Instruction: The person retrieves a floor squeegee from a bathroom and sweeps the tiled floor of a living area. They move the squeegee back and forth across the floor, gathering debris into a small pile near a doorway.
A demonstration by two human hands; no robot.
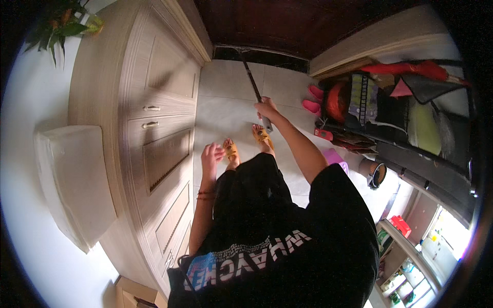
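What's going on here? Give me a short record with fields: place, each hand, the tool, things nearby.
Place: tiled floor beside a pale wooden cabinet
Right hand: gripping a long dark pole
Pole: slants away to the floor by the dark door
Left hand: empty, fingers loose, hanging at the side
Feet: orange sandals
Nearby: pink slippers, cluttered rack
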